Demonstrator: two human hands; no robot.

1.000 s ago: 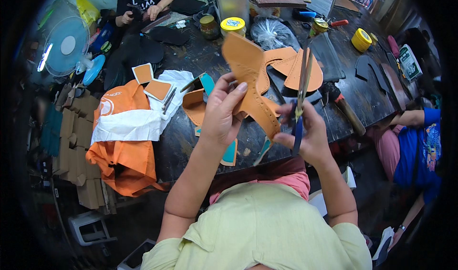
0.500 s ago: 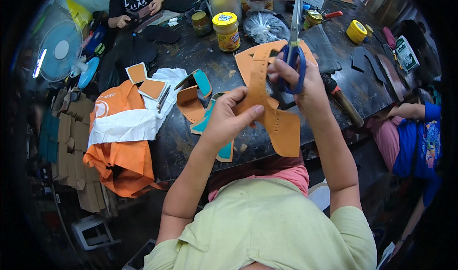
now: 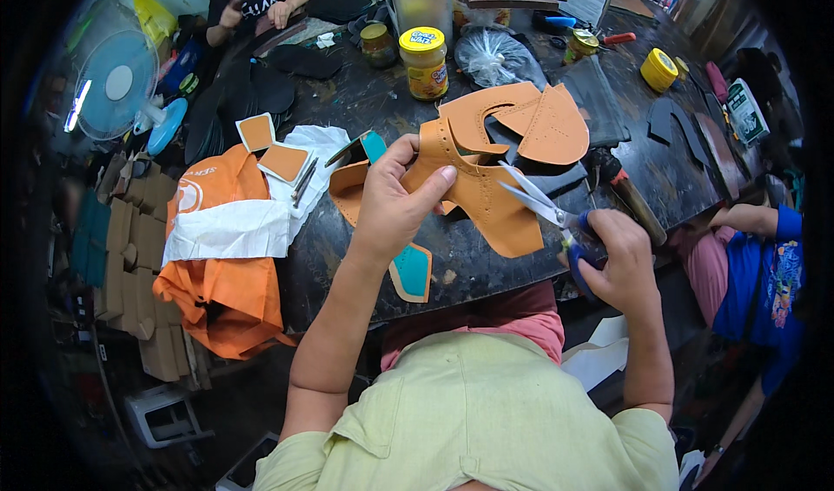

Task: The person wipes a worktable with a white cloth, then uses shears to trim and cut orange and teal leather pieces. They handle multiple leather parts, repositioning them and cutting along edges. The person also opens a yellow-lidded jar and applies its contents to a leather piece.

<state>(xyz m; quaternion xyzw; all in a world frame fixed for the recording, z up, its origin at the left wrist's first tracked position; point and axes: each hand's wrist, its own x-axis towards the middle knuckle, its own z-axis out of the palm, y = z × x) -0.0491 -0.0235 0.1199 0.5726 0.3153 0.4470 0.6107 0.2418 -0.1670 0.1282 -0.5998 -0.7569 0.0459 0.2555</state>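
Observation:
Between thumb and fingers, my left hand point(image 3: 391, 200) grips a tan leather piece point(image 3: 502, 217) with a curved outline and rows of punched holes, held up over the table. My right hand point(image 3: 625, 257) is closed round the dark blue handles of a pair of scissors point(image 3: 540, 203). The scissor blades are parted and point up and left, close to the right edge of the leather piece. Behind it, more tan leather pieces point(image 3: 556, 131) lie overlapping on the table. Below my left wrist rests a leather piece with a teal lining point(image 3: 412, 271).
An orange cloth bag point(image 3: 221, 291) and white cloth point(image 3: 230, 229) hang over the table's left edge. A yellow-lidded jar point(image 3: 424, 64), a clear plastic bag point(image 3: 491, 57) and a hammer point(image 3: 638, 204) are on the dark table point(image 3: 347, 287). A co-worker's hand point(image 3: 280, 13) is at the far left; another person point(image 3: 756, 265) sits at right.
My right hand has swung down and right with the scissors, whose blades now show parted and point up-left. The leather piece has turned and shifted left in my left hand, uncovering the pieces behind.

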